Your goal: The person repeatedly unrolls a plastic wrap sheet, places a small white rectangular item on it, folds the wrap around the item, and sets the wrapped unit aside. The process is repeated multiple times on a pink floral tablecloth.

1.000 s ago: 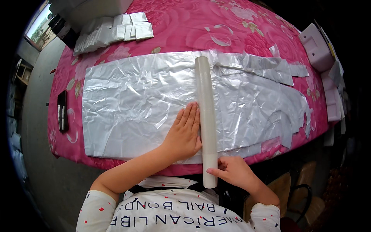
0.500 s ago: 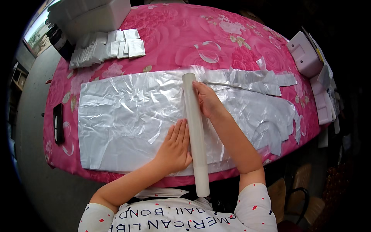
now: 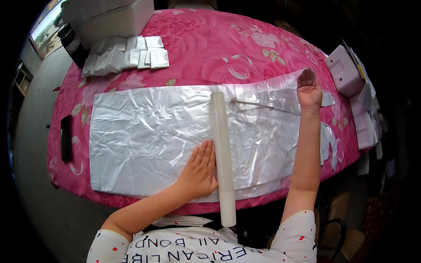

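A pale, translucent roll or tube (image 3: 222, 153) lies lengthwise across a wide sheet of clear, shiny plastic film (image 3: 140, 131), its near end jutting past the table edge. Just left of the tube, my left hand (image 3: 199, 168) presses flat on the film, fingers extended and the thumb side against the tube. My right hand (image 3: 309, 90) is at the film's far right corner with its palm turned up and fingers stretched away, partly in shade. The film's far edge runs up to that hand. Right of the tube, a thin rod (image 3: 252, 103) shows near the film.
A pink floral tablecloth (image 3: 188, 44) covers the table. Small silvery packets (image 3: 105, 61) lie at far left beside a white foam box (image 3: 118, 22) and a dark bottle (image 3: 70, 41). A black phone-like object (image 3: 66, 138) sits at left, pale pink bins (image 3: 344, 70) at right.
My right hand has left the tube and moved right to the film's far corner. Film right of the tube now spreads higher and further. My left hand has stayed.
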### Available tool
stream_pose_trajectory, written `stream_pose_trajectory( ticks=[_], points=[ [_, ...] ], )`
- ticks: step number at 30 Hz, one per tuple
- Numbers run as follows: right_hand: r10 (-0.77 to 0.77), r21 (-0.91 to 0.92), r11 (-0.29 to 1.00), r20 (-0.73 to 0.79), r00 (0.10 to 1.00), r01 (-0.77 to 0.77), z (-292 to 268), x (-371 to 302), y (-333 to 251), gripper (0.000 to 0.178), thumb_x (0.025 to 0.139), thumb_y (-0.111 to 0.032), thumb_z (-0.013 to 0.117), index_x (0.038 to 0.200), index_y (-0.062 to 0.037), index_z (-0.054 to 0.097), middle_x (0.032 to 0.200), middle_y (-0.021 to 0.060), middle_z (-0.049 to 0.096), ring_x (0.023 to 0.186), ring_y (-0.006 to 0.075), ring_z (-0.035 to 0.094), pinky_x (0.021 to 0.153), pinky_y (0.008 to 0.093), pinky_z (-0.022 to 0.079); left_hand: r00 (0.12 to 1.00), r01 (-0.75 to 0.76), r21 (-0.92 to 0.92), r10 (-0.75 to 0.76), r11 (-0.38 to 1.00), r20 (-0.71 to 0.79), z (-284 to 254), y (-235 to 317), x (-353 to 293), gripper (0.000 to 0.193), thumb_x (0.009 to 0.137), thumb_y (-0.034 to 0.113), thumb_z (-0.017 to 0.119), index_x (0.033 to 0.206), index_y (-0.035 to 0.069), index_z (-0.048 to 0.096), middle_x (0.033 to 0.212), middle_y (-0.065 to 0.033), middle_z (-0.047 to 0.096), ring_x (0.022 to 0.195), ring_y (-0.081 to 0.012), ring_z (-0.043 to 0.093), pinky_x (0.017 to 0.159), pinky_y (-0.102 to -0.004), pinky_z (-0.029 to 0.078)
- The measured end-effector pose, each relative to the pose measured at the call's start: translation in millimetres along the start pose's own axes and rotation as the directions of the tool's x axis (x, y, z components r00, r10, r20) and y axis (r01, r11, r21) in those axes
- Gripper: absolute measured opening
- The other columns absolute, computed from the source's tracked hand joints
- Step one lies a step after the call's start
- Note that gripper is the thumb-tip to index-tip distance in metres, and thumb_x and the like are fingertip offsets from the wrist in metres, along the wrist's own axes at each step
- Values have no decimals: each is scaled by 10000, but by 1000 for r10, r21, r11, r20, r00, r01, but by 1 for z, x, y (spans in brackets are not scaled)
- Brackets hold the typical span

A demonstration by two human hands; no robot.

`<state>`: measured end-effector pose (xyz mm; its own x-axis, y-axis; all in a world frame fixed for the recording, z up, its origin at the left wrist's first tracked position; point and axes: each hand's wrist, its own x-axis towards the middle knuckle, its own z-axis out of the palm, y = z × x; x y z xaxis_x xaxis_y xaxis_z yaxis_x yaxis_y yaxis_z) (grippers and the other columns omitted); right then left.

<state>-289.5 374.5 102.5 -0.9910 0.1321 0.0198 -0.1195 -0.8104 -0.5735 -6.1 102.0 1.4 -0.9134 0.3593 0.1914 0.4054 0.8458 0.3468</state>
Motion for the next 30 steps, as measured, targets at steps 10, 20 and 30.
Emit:
stream_pose_trajectory(
  ticks=[10,20,30],
  points=[
    [303,-401,915,598,742,-50,177,-183,167,285,905,-70,543,1163,53,539,1032,96,643,955,132,600,861,223,461,999,4,-18,-3,1000,46,-2,0,-1,716,785,300,425,1292,-187,290,1403,-334,232,1355,-427,155,1116,-474,88],
    [673,-814,551,564,479,184,141,-307,343,392,823,-60,536,1208,12,525,1160,173,589,1074,312,565,921,330,439,951,-50,148,93,988,-293,45,-10,2,575,860,243,403,1283,-143,350,1368,-313,329,1300,-420,316,1067,-500,240],
    [321,-542,383,837,443,748,73,-255,146,322,744,-3,636,1063,-34,604,1081,129,619,1032,308,583,888,386,460,914,-171,-552,-77,816,-398,-18,-49,23,554,811,94,497,1312,-82,342,1379,-252,340,1294,-324,346,1060,-400,291]
  ],
)
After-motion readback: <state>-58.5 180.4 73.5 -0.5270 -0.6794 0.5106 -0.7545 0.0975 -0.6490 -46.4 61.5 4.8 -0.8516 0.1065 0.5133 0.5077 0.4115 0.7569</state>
